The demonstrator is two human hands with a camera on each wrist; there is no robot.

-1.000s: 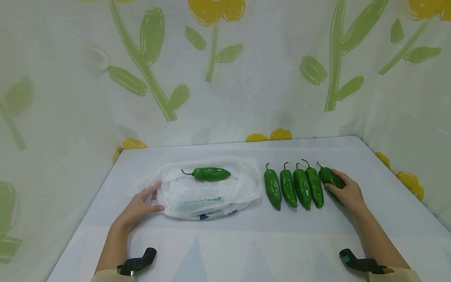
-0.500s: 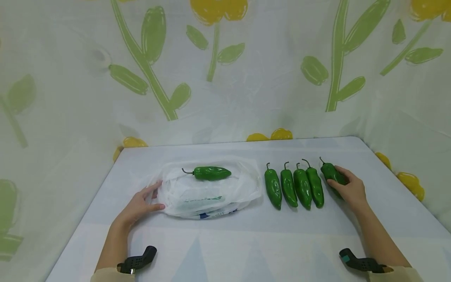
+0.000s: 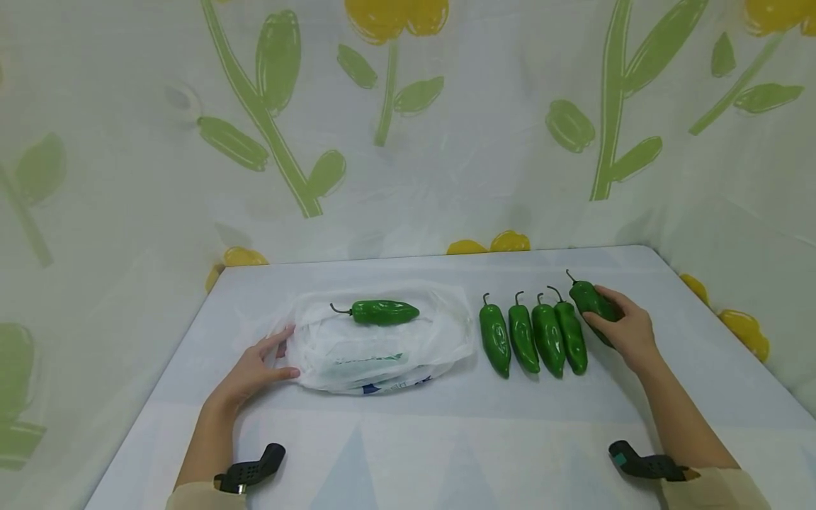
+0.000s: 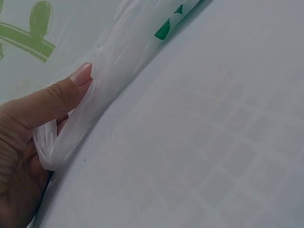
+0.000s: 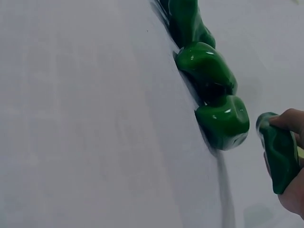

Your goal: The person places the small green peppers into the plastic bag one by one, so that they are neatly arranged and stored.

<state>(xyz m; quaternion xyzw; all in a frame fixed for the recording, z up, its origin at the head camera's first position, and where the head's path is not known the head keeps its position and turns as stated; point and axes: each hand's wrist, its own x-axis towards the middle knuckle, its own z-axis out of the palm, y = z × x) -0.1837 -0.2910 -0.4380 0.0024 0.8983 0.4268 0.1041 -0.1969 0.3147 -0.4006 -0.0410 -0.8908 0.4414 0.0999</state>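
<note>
With thumb and fingers, my right hand holds a glossy green chili pepper by its body, the thin stem pointing away from me. The right wrist view shows this held pepper raised beside the row. Several similar green peppers lie side by side just left of that hand. My left hand grips the left end of a white plastic bag lying flat. Thin plastic is bunched between thumb and partly hidden fingers. Across the top of the bag lies one more green pepper, its stem to the left.
Everything lies on a white table with faint blue triangles. Behind its far edge hangs a pale cloth printed with yellow flowers and green leaves. Black wrist cameras sit on both forearms.
My right hand has lifted the pepper from the right end of the row and shifted it slightly away from me and left. The left hand stays at the bag.
</note>
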